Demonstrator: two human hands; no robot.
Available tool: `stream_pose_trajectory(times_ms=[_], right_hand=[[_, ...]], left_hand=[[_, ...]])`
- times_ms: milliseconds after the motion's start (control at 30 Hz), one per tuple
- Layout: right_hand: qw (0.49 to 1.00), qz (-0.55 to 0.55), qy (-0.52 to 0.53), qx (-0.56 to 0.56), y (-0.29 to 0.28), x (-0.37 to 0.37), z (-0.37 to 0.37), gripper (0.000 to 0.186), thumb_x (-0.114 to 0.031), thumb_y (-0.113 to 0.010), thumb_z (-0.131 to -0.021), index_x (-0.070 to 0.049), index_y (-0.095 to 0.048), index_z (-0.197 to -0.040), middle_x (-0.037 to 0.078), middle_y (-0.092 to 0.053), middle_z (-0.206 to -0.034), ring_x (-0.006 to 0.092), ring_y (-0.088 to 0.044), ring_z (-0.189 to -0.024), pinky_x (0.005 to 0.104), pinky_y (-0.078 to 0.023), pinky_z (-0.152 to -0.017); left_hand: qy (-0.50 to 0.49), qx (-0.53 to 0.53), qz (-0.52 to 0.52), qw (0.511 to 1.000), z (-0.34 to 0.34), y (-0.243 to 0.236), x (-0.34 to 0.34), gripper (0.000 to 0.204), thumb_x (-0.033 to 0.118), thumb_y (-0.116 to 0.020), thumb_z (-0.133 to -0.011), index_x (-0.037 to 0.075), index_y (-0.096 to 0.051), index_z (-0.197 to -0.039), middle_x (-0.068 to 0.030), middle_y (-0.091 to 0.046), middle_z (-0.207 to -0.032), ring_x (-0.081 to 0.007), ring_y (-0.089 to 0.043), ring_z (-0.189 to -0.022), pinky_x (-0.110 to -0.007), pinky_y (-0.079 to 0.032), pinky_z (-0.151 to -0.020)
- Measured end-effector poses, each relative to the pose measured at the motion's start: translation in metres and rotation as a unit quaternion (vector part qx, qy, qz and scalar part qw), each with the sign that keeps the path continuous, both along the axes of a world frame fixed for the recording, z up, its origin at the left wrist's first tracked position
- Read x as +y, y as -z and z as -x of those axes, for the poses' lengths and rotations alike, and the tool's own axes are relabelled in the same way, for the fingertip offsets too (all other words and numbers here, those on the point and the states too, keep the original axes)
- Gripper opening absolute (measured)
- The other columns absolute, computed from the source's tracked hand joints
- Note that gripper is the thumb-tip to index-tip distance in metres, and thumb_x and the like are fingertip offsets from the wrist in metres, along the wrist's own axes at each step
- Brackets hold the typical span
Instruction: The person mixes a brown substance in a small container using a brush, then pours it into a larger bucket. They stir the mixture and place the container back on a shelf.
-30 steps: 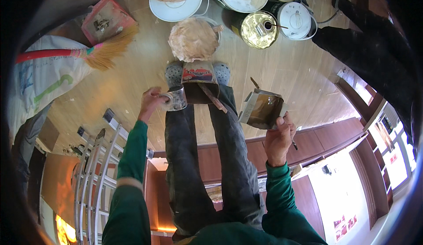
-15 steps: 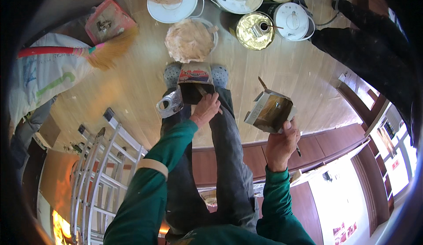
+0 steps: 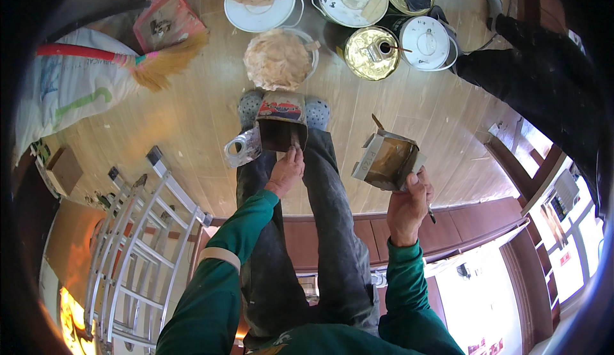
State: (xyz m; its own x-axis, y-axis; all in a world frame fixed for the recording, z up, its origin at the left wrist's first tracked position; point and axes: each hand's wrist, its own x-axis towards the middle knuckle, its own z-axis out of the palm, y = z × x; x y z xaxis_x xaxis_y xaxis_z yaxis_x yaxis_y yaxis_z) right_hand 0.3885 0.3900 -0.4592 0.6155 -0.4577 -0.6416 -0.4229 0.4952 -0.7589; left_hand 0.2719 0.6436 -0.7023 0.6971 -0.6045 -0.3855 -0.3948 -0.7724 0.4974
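Note:
My left hand (image 3: 286, 171) reaches down between my legs to an open brown tin (image 3: 281, 125) with a red label, which sits by my grey shoes (image 3: 251, 106). Its fingers are pinched on a thin stick (image 3: 295, 140) that dips into the tin. A crumpled silver can (image 3: 242, 150) lies just left of the tin, apart from the hand. To the right, my right hand (image 3: 407, 207) holds up a cut-open metal tin (image 3: 387, 162) with brown liquid in it; a stick (image 3: 377, 122) pokes out of its far corner.
An aluminium ladder (image 3: 144, 233) stands at lower left. On the wooden floor lie a broom (image 3: 153, 67), a white sack (image 3: 67, 96), a red box (image 3: 167, 23), a bowl of rags (image 3: 278, 58) and several round paint cans (image 3: 372, 53). Another person in dark clothes (image 3: 543, 80) is at right.
My left hand has left the silver can, swung right to the open brown tin and now pinches the stick in it. My right hand with its tin has barely moved.

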Motion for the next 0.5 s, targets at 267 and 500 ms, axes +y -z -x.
stream_pose_trajectory(times_ms=[267,500], right_hand=[[0.999,-0.009,-0.030,-0.003,0.000,-0.009,0.004,0.024,-0.015,-0.066,-0.088,0.004,-0.064,-0.103,0.001,-0.065,-0.092,0.0078,-0.055,-0.086,0.0230,-0.041,-0.082],[0.998,-0.034,-0.048,-0.009,0.002,0.000,-0.002,0.027,-0.014,-0.063,-0.089,0.005,-0.063,-0.110,0.006,-0.067,-0.105,0.0129,-0.060,-0.097,0.0276,-0.045,-0.088]], left_hand=[[-0.185,0.071,-0.052,0.979,-0.055,-0.015,0.026,0.045,0.015,-0.058,-0.086,-0.007,-0.052,-0.126,-0.0247,-0.056,-0.123,-0.0362,-0.060,-0.108,-0.042,-0.056,-0.086],[-0.177,0.063,0.048,0.981,-0.013,-0.012,0.032,0.039,0.014,-0.061,-0.090,-0.006,-0.054,-0.123,-0.0231,-0.062,-0.112,-0.0380,-0.065,-0.092,-0.045,-0.056,-0.079]])
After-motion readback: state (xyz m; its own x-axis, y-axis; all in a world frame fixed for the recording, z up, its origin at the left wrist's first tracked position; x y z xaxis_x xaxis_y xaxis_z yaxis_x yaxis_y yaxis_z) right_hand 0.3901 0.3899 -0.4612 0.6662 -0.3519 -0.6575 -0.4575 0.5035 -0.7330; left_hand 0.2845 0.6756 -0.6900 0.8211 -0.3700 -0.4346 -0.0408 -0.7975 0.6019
